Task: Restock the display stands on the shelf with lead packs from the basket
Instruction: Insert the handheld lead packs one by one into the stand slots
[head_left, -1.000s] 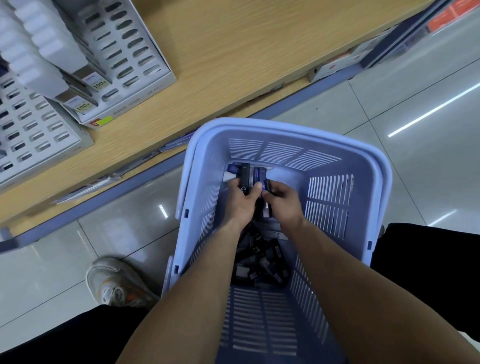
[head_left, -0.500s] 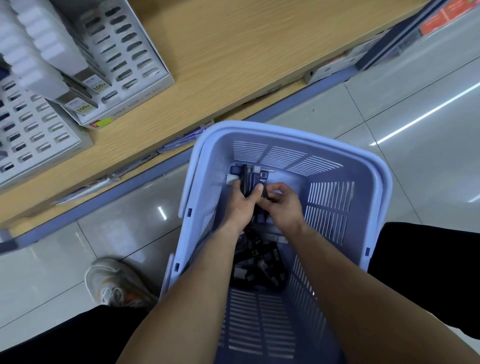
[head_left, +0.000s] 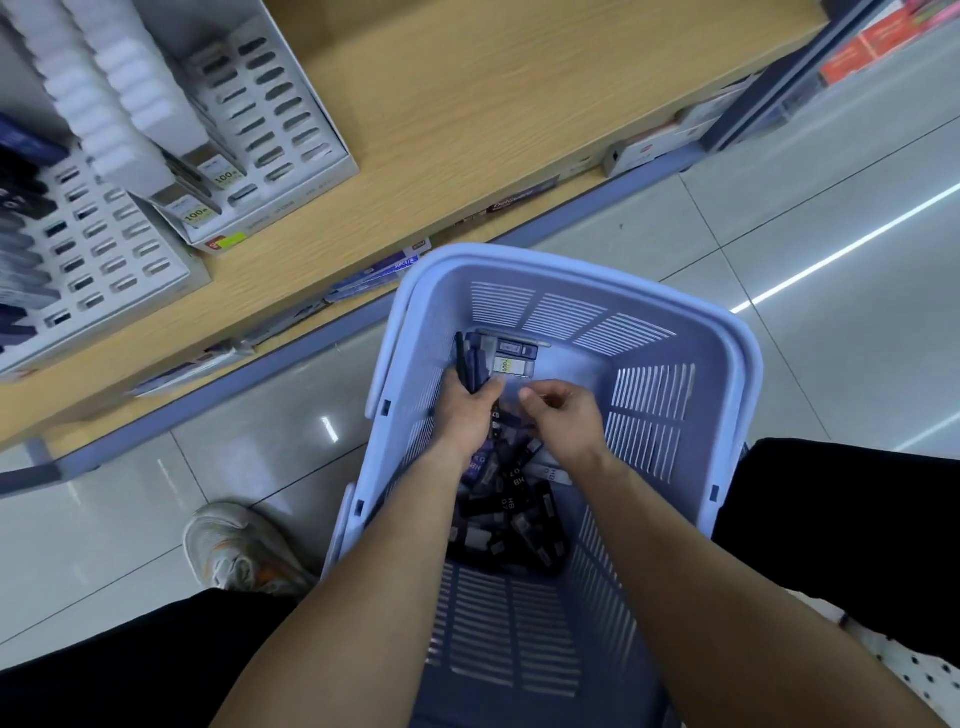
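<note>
Basket (head_left: 737, 364): lavender slatted plastic, sitting on the floor (head_left: 779, 234) just near of the shelf (head_left: 493, 104), between the person's knees.

Lead packs, loose (head_left: 511, 512): dark small cases, some marked HB, lying heaped on the basket bottom under both wrists.

Left hand (head_left: 467, 410): reaching into the far left part of the basket, fingers and thumb curling round a held bundle (head_left: 470, 364) of dark lead packs standing on edge.

Labelled packs (head_left: 511, 358): two, one showing a yellow "100" sticker, lying face up against the right side of the bundle, at the thumb tip; whether the hand is holding them too cannot be told.

Right hand (head_left: 563, 415): hanging just right of the left hand, apart from the bundle, fingers curling inward toward the thumb; whether it is pinching anything cannot be told.

Display stands: two white slotted stands on the shelf, one (head_left: 291, 135) far left, another (head_left: 119, 249) at the left edge, many slots showing dark.

Shoe (head_left: 234, 551): light sneaker resting on the floor, left of the basket.
</note>
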